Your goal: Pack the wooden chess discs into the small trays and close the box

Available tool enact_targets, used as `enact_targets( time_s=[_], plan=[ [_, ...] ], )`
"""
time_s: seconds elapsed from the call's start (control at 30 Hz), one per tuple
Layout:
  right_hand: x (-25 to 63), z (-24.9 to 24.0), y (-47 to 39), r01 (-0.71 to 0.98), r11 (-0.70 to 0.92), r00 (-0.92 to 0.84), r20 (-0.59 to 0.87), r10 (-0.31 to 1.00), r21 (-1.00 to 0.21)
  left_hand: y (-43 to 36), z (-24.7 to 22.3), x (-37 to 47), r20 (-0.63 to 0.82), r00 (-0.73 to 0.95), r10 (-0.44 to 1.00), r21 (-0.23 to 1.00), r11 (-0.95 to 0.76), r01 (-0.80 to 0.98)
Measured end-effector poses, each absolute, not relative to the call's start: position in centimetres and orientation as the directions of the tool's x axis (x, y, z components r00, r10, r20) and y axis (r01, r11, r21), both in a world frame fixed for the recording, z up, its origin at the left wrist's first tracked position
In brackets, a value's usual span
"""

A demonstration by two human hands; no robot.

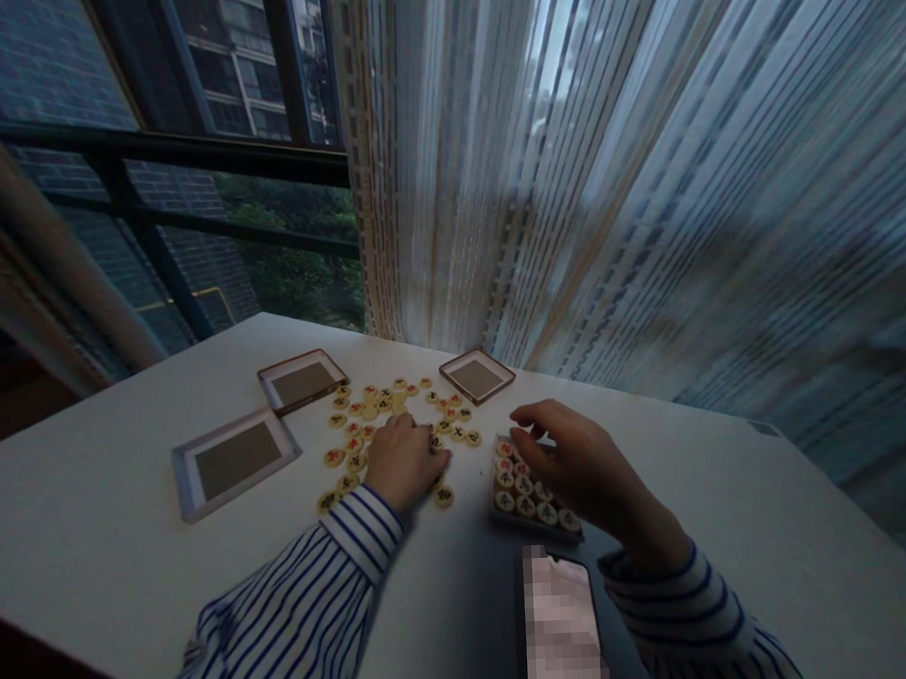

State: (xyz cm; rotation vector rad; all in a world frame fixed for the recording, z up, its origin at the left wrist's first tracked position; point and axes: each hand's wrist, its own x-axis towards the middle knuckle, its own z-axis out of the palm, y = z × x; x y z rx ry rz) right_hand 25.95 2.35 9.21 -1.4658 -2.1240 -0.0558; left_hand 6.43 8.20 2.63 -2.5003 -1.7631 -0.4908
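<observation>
My left hand (402, 464) rests palm down among loose Chinese chess pieces (356, 462), its thumb apart from the other fingers. The fingertips touch or hover over the pieces, and what lies under the palm is hidden. Over a small box (537, 529) of rows of chess pieces (524, 485), my right hand (574, 456) hangs with bent fingers. A gap shows between its thumb and forefinger, with no piece visible there. This hand covers the box's right back part. Red characters mark pieces at the box's back, dark ones those at its front.
Three shallow trays or lids lie beyond the pieces: one at the left (187, 483), one at the back left (269, 388), one at the back (506, 377). A phone (567, 625) is near me on the white table (121, 474). Curtains (476, 178) and a railing (159, 142) stand behind.
</observation>
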Motion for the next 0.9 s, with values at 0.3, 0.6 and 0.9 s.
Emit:
enact_targets(
  time_s=[0.3, 0.6, 0.9],
  plan=[
    [26.9, 9.6, 2.3, 0.878, 0.392, -0.224, 0.488, 0.844, -0.275, 8.4, 2.1, 7.0, 0.29, 0.25, 0.924, 0.12, -0.295, 0.948],
    [26.8, 10.0, 1.9, 0.888, 0.393, -0.23, 0.511, 0.828, -0.238, 8.5, 2.1, 6.9, 0.29, 0.275, 0.917, 0.15, -0.328, 0.933],
    [27.6, 10.4, 1.8, 0.897, 0.366, -0.199, 0.512, 0.836, -0.248, 8.3, 2.7, 6.7, 0.548, 0.361, 0.754, 0.32, -0.588, 0.743]
  ],
)
